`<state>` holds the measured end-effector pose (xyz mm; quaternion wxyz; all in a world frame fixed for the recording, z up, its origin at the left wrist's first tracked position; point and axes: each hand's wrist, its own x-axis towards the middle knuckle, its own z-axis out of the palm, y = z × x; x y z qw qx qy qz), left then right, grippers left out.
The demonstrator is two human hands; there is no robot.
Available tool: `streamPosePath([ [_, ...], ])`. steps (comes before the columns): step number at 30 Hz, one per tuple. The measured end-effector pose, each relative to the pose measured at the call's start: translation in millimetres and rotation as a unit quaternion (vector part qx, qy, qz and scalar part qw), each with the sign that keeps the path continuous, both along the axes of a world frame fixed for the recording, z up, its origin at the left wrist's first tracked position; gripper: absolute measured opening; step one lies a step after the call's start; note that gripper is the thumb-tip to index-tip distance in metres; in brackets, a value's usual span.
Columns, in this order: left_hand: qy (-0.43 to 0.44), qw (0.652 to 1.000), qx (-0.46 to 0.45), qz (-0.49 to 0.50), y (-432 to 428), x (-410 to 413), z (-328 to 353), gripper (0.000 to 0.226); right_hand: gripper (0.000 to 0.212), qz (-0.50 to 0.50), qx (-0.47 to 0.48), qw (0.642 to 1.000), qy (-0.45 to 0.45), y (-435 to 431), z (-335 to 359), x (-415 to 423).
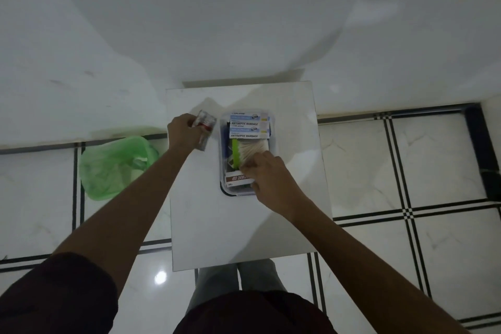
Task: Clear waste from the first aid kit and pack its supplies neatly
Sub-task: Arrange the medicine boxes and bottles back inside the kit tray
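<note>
From the head view I see a small white tabletop (206, 225) with the kit (273, 144) — a clear tray — standing on its far half. At the tray's far end lie two bandage boxes (248, 125), side by side and flat, their labels readable. Below them sits a pale bundle (253, 150), which looks like a pack of swab sticks, with a green strip (235, 153) along its left edge. At the near end lies an ointment box (237, 178), brown and white, its print upside down to me.

My left hand (182, 131) is raised over the tabletop, just left of the tray. Its grip is closed around a crinkled silvery packet (204, 127) with a red patch; part of the packet hangs below the fingers. I cannot tell what the packet holds.

My right hand (267, 173) is down over the near right part of the tray, fingertips at the lower end of the bundle and the top edge of the ointment box. The fingers are curled close together, but I cannot tell whether that grip has anything in it.

On the tiled floor, left of the tabletop, sits a bin with a green liner (113, 165) — something white lies inside.
</note>
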<state>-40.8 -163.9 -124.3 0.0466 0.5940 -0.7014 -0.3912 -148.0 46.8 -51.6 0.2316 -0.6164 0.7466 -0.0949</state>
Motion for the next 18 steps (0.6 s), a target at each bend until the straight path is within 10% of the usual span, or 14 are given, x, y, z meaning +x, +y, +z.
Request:
streamPosePath([
  [8,0.132,0.983,-0.132,0.000,29,25,76,0.022,0.040,-0.197,-0.069,0.966,-0.150,20,19,-16],
  [18,0.110,0.949,-0.006,-0.294,87,-8,98,0.025,0.034,-0.293,-0.065,0.927,-0.225,49,18,-20],
])
